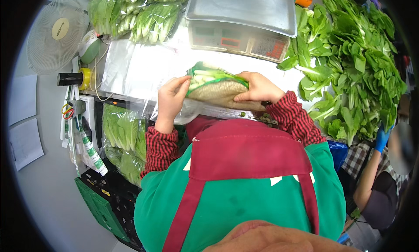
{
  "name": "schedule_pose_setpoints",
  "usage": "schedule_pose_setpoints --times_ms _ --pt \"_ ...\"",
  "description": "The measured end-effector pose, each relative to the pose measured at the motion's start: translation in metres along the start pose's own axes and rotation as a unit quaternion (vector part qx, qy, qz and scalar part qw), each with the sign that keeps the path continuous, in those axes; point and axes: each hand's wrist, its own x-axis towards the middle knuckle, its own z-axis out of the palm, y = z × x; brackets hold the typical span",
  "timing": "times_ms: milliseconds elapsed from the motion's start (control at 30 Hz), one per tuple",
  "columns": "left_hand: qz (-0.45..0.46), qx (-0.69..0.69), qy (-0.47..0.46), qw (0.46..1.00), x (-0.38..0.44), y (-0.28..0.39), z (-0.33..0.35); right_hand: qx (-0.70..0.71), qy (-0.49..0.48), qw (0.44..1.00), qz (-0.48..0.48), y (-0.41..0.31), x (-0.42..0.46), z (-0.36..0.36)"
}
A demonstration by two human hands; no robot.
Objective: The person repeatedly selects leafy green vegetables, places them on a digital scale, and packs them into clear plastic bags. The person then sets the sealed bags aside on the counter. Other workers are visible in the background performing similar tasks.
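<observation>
A produce bag [217, 92] with a tan, burlap-like side and a green edge is held between my hands above the white work table. Pale stems of leafy greens [203, 77] show at its left end. My left hand [173, 96] pinches the bag's left edge between thumb and fingers. At the other end, my right hand [260, 87] grips the bag with the thumb on its near side. Clear plastic bags [122, 67] lie to the left of my left hand. Just beyond the held bag stands a digital scale [237, 39] with a metal tray [240, 9].
Loose leafy greens [353, 62] are heaped on the right; a co-worker's blue-gloved hand [382, 139] touches them. Bagged greens [154, 21] sit at the back left, and more bagged greens [121, 127] lie below. A fan [57, 32] and a tape roll [85, 78] stand left.
</observation>
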Motion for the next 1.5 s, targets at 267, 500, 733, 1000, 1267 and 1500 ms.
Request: schedule_pose_setpoints --times_ms 267,500,733,1000,1267,1500 --pt "0.266 0.119 -0.024 0.956 -0.003 0.053 0.059 -0.16 0.073 0.984 0.025 -0.038 0.003 0.032" --pt "0.228 0.26 0.09 0.934 -0.007 0.036 0.058 0.101 0.238 0.957 0.135 -0.028 -0.002 0.011" --pt "-0.159 0.084 -0.241 0.954 -0.024 -0.006 0.083 -0.005 0.27 0.962 0.044 -0.026 0.001 0.027" --pt "-0.126 0.145 -0.495 0.848 -0.018 0.05 0.102 -0.325 0.223 0.918 -0.044 -0.034 -0.002 0.03" --pt "0.103 -0.167 -0.534 0.822 -0.049 -0.011 0.162 -0.135 0.113 0.981 -0.075 -0.021 0.037 0.045" --pt "0.135 -0.112 -0.426 0.887 -0.003 0.044 0.095 -0.007 0.1 0.995 -0.01 0.063 -0.003 0.04"
